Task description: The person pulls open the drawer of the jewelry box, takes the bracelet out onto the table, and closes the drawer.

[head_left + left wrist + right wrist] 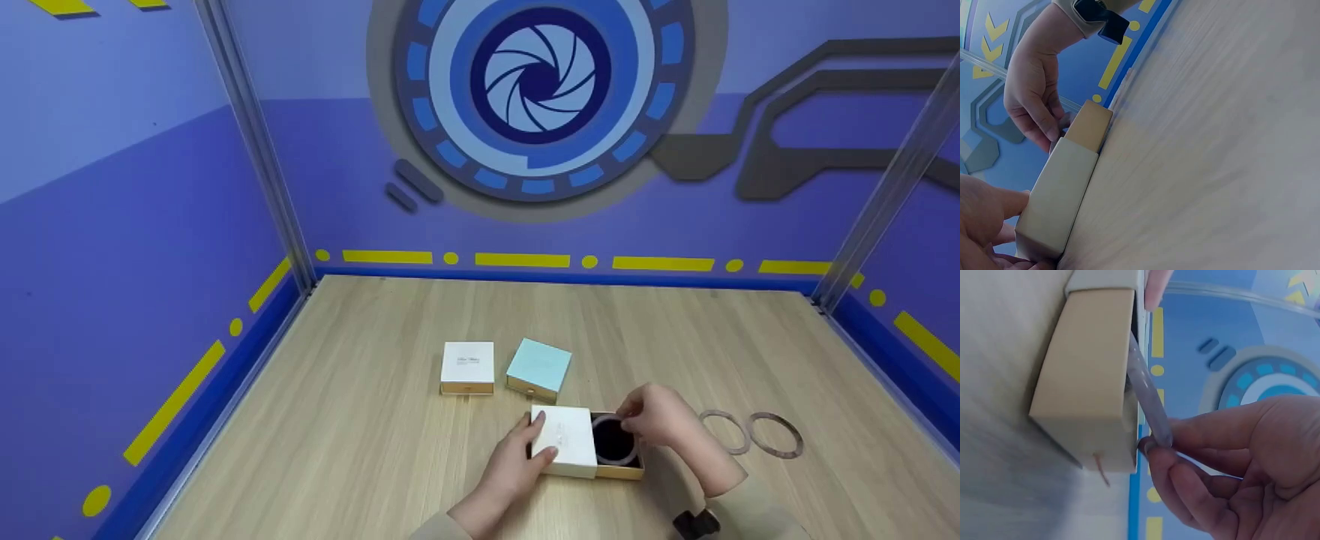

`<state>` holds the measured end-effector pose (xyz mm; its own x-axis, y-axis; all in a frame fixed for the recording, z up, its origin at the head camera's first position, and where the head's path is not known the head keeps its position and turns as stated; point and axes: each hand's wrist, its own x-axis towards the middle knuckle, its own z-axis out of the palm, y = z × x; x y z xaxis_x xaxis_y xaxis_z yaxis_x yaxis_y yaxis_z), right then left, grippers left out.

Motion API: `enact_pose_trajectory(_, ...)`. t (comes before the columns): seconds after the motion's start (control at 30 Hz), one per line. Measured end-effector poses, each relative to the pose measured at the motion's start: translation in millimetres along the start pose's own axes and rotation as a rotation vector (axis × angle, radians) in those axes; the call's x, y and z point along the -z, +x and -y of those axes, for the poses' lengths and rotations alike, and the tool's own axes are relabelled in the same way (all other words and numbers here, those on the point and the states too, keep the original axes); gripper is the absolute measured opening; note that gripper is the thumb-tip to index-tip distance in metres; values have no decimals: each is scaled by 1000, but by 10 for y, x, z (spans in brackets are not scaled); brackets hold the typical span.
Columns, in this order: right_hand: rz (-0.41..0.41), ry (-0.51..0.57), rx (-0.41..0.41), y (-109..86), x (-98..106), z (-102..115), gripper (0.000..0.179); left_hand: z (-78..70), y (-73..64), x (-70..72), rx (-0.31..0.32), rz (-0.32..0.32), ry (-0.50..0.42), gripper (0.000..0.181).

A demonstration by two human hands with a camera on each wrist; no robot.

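A white slide-out box [566, 442] lies on the table with its gold-sided drawer [619, 473] pulled out to the right, showing a dark lining. My left hand [510, 461] grips the white sleeve from the left, thumb on top near the front and fingers at the far side. My right hand [660, 416] pinches a pale greyish-purple bangle [1148, 396] by its edge. In the right wrist view the bangle is tilted, its far end down inside the drawer. A short brown pull tab [1102, 469] sticks out of the drawer's end.
Behind the open box stand a closed white box [468, 364] and a closed mint-green box [540, 364]. Two more bangles, one pale [747, 435] and one darker [784, 454], lie to the right of my right hand. Blue printed panels [330, 180] wall the table's back and sides.
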<state>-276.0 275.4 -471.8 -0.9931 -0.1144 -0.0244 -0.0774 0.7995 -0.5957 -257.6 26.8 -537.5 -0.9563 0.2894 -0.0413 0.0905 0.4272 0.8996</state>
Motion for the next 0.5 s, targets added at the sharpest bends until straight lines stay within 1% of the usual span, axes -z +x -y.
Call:
enact_pose_trajectory(0.13,22,80,20,-14,46,-97,8,8,2,-5,-11,-3,3,62)
enact_pose_trajectory(0.3,39,136,57,-27,101,-206,10,5,-8,-1,-40,-11,11,61)
enact_pose_trajectory(0.5,66,207,64,-45,168,-315,12,0,-7,3,-33,-11,5,61)
